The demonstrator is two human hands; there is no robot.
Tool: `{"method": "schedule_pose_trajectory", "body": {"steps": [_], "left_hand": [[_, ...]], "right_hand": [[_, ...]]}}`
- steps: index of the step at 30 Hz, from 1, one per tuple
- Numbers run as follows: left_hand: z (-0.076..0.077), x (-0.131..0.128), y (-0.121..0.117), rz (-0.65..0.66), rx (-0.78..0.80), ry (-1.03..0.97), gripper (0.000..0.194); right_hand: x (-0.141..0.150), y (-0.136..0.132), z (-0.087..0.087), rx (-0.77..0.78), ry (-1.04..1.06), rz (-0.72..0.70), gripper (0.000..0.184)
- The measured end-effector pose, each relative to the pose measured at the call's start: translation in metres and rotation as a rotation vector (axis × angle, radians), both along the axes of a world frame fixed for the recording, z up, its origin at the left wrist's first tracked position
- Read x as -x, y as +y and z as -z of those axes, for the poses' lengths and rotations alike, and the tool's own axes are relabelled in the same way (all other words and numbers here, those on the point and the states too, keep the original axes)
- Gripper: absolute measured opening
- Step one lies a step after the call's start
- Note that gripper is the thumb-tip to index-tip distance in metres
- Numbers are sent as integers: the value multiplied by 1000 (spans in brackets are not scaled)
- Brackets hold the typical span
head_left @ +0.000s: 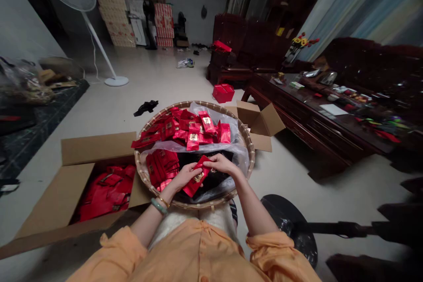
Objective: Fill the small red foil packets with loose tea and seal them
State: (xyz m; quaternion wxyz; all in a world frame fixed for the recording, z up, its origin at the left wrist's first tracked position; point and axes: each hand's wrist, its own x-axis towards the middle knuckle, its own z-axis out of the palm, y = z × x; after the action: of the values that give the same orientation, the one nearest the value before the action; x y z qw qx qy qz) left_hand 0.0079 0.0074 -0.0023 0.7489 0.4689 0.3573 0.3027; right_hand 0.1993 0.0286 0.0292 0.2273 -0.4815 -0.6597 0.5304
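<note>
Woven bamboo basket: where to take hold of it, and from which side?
Grip the rim of the woven bamboo basket at left and right, from outside and above: it's a raised lip, while red sachets and a plastic liner fill the inside.

Packet: print on the red packet [197, 179] too small to read.
Table: small items [350, 99] on the table [309, 119] too small to tell apart.
Sofa: dark sofa [373, 57] cut off by the right edge.

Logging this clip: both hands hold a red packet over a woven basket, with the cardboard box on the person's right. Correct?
No: the cardboard box is on the person's left, per the head view; the left hand and right hand hold a red packet over the woven basket.
</note>
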Motion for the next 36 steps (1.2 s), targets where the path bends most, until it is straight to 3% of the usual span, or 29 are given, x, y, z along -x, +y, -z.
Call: {"method": "schedule_pose_trajectory", "body": {"steps": [4,8,14,16,20,23,26,28,30,33,36], "left_hand": [[0,-4,-5,-35,-13,-7,48],[-3,-5,-8,-64,-1,-24,47],[-4,-6,-8,-171,-34,-47,54],[-3,-8,-9,-194,-58,-42,54],[0,-12,-13,-194,-63,-53,51],[1,-13,-15,-194,-29,-59,52],[2,-13,-14,-269,-15,-63,52],[4,-12,-10,-344,-38,-49,51],[8,-13,-6,-388,-77,-24,49],[16,-14,-1,-366,-135,16,46],[22,-13,2,-340,-239,115,45]], "right_hand": [[-3,1,-5,26,-54,-79,47],[4,-4,-8,-18,-49,-30,46],[6,-10,-11,-398,-169,131,34],[3,-10,-13,-437,-221,127,36],[1,-9,-17,-289,-227,-1,42],[3,-8,-19,-225,-188,-22,39],[11,-7,-13,-298,-110,71,29],[17,-5,-5,-354,-33,214,21],[22,-4,5,-355,45,365,30],[24,-2,16,-196,133,454,32],[19,-1,19,-54,167,428,30]]}}
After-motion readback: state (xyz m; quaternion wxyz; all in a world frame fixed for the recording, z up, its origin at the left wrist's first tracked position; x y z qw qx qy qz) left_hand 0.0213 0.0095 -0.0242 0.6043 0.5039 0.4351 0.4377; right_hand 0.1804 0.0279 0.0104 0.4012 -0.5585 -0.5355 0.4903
